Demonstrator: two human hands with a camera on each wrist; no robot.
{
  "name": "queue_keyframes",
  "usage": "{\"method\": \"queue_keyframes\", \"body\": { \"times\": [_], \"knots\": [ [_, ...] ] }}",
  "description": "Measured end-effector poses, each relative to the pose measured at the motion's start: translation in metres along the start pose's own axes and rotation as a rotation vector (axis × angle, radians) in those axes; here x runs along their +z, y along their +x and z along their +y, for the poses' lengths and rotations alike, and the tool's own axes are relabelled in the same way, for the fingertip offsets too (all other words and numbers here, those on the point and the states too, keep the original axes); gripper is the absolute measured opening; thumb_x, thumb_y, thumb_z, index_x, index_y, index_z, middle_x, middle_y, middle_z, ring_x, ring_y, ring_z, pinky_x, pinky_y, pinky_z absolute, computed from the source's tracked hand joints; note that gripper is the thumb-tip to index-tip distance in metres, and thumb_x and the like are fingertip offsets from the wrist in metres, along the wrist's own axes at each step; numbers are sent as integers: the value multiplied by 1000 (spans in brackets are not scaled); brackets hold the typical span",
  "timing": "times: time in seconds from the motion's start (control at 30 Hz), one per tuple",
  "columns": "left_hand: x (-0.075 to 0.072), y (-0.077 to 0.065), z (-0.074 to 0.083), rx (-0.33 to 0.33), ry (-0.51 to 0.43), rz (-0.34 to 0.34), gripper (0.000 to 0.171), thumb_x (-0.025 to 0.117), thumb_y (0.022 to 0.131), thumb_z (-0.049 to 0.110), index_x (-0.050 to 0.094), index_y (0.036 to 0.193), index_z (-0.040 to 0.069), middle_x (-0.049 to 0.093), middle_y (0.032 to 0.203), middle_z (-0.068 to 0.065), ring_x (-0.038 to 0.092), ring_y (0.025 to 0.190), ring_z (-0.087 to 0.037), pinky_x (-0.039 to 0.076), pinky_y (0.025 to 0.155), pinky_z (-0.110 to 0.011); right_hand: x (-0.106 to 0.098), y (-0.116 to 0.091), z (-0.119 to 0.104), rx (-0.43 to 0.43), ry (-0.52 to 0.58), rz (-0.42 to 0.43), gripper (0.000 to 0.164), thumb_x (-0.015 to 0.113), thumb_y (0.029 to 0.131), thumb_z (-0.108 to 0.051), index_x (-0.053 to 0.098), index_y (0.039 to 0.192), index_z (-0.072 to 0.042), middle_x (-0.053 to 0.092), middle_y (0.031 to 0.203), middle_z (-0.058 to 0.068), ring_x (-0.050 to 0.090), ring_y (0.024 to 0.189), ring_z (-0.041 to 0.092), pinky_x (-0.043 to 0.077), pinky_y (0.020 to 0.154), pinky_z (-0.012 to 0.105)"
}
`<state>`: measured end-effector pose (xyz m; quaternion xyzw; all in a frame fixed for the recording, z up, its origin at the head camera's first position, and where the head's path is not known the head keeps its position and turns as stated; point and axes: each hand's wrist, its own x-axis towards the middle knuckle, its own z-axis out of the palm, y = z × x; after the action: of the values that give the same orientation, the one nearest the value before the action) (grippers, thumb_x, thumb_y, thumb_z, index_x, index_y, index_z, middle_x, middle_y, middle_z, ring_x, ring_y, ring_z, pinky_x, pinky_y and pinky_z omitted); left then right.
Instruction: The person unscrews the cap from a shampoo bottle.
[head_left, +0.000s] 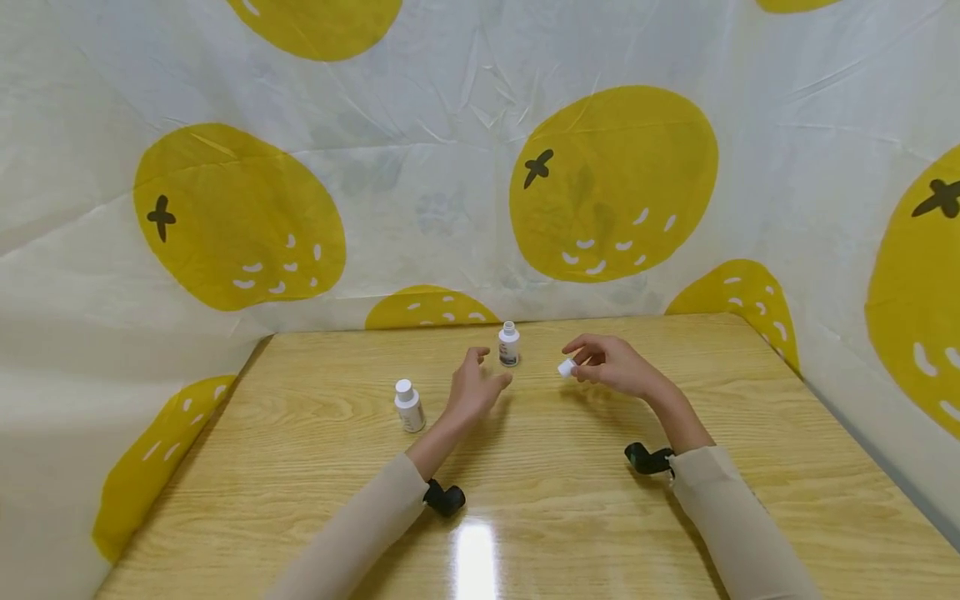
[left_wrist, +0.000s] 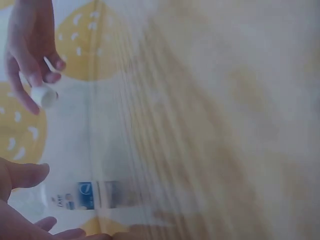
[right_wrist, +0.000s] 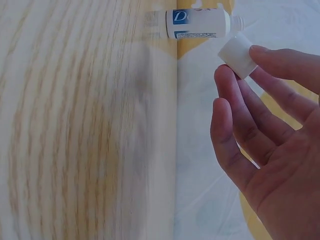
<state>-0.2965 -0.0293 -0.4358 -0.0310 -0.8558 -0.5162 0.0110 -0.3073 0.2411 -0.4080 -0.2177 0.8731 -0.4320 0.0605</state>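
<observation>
Where the printed cloth [head_left: 435,192] hangs, we find the wood-grain tabletop [head_left: 540,483] running up to it. We record the left hand [head_left: 471,392] empty, thumb and fingers parted just beside the uncapped bottle [head_left: 508,348], leaving room, we judge, to steady it. That bottle stands upright; the capped bottle [head_left: 410,410], 1 of 2, stands apart leftward, presumably out of the way. The right hand [head_left: 613,367] pinches the white cap [right_wrist: 238,55] between thumb and fingertips, a light grip suited, we judge, to so small a piece.

The bottle [left_wrist: 94,195] looks blurred in the left wrist view.
</observation>
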Motion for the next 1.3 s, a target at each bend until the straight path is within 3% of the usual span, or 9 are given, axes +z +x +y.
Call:
{"method": "queue_keyframes", "body": {
  "times": [0.23,0.5,0.77,1.1,1.3],
  "knots": [
    [-20,-30,1,54,-7,-65,60,74,96,25,49,148,8,52,154,-20,47,144,-41,41,116,-56,1,4,0,16,-32,41,28,68,99,-14,67,124,0,71,111,17,69,92,26,60,82,50],
    [-43,-59,-8,99,-80,-112,54,73,97,23,53,144,7,54,151,-17,49,142,-43,42,115,-57,5,9,-3,20,-79,84,23,70,99,-15,70,117,-2,72,104,15,70,91,38,57,72,36],
    [-71,-84,-21,108,-96,-154,39,73,98,20,62,133,6,64,135,-17,61,128,-40,51,106,-52,9,22,-2,30,-138,93,21,72,97,-17,70,112,-3,74,100,14,71,88,35,54,70,29],
    [-99,-106,-37,42,-18,-152,32,76,96,23,67,124,11,72,121,-6,69,114,-24,56,98,-44,5,37,-1,42,-210,100,24,72,96,-16,70,114,-1,75,108,16,73,91,28,56,73,33],
    [-116,-112,-48,-16,-5,-139,24,77,94,22,69,111,6,73,108,-5,68,101,-18,58,81,-29,7,48,3,42,-227,99,25,72,96,-16,70,116,-1,75,110,16,72,91,24,59,76,36]
  ]
}}
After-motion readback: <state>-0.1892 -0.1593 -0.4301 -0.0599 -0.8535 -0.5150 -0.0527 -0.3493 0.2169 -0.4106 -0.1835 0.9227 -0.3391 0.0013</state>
